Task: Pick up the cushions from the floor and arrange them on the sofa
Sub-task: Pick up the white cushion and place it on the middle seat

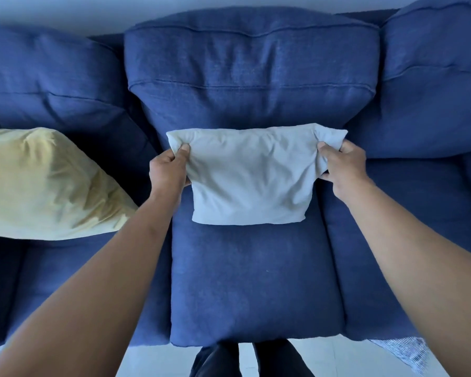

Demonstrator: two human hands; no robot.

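A pale grey cushion (252, 175) stands on the middle seat of the blue sofa (256, 281), leaning against the middle back cushion. My left hand (169, 170) pinches its upper left corner. My right hand (340, 164) grips its upper right corner, bunching the fabric. A yellow cushion (44, 186) lies on the left seat, tilted against the left back cushion.
The sofa's right seat (408, 213) holds nothing. Pale tiled floor (158, 360) shows along the sofa's front edge, with my dark-trousered legs (245, 360) close to it. A pale patterned fabric (403, 352) lies on the floor at the lower right.
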